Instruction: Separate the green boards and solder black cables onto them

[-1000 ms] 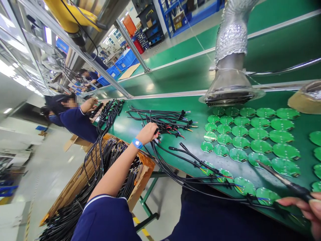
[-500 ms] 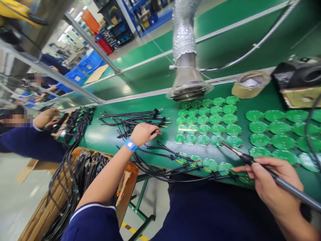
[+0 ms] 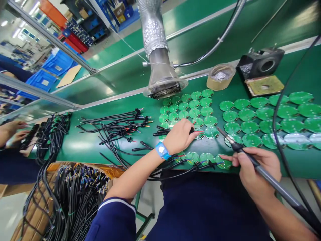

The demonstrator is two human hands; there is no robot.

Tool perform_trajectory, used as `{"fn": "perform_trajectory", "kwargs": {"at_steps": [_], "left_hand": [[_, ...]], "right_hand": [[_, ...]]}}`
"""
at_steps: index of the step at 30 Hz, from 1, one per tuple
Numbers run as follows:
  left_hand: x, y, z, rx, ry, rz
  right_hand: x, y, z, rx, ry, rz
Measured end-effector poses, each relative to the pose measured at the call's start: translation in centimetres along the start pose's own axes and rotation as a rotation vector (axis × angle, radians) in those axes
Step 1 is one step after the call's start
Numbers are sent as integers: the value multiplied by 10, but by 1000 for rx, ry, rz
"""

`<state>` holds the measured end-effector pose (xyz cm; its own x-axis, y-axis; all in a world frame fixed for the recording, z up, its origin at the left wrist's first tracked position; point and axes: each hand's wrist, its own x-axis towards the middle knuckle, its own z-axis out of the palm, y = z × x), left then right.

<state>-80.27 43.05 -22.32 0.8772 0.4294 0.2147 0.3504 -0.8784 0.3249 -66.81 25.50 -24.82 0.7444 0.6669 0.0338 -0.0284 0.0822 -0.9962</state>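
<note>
My left hand [image 3: 178,136], with a blue band at the wrist, pinches a black cable [image 3: 192,130] whose thin red wire ends reach over the round green circuit boards [image 3: 196,113]. A soldering iron [image 3: 278,187] lies in the closed grip of my right hand [image 3: 260,169]. Its tip is just right of the front corner of that group of boards, apart from the cable. Along the near table edge, a row of circuit boards [image 3: 192,157] has cables with coloured wires at them. My right index finger reaches to the row's right end.
Loose black cables [image 3: 112,125] lie left of the boards, and a carton [image 3: 42,201] full of cables stands below. Overhead hangs a fume duct [image 3: 164,75]. Behind are a tape roll [image 3: 220,80] and iron stand [image 3: 263,67]. A co-worker's hand [image 3: 18,137] is at far left.
My left hand has moved right with the red-ended cable, from the loose cables to the boards. My right hand keeps hold of the soldering iron. The view has turned to the right.
</note>
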Motion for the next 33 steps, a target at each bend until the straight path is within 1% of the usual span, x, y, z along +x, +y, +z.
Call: {"fn": "perform_trajectory", "kwargs": {"at_steps": [2,4,7,9,11,13,16,18,21,24,26,30,33], "left_hand": [[-3,-2,-4,-57,74,34],[-6,0,-11,-88,127,77],[-18,12,-27,-90,196,114],[-31,22,-36,-95,169,81],[-47,31,-39,-114,72,-4],[-61,36,-35,-123,-10,-108],[-74,38,-21,-121,-36,-217],[-75,38,-12,-129,-42,-241],[-70,41,-5,-162,-83,-242],[-64,44,-4,-175,-98,-270],[-62,46,-4,-169,-85,-292],[-63,48,-2,-163,-56,-318],[-64,48,-1,-162,-55,-329]], "right_hand": [[0,1,-1,28,-7,10],[0,2,-3,40,-22,-5],[1,5,-10,24,-93,-58],[2,9,-17,-22,-186,-58],[4,12,-22,-70,-278,-29],[7,14,-26,-99,-346,4],[14,16,-27,-119,-437,69],[18,17,-27,-116,-492,126],[21,19,-29,-55,-498,173],[22,20,-30,22,-505,177],[21,19,-30,19,-527,178],[20,14,-27,-97,-540,133],[20,11,-25,-175,-543,87]]}}
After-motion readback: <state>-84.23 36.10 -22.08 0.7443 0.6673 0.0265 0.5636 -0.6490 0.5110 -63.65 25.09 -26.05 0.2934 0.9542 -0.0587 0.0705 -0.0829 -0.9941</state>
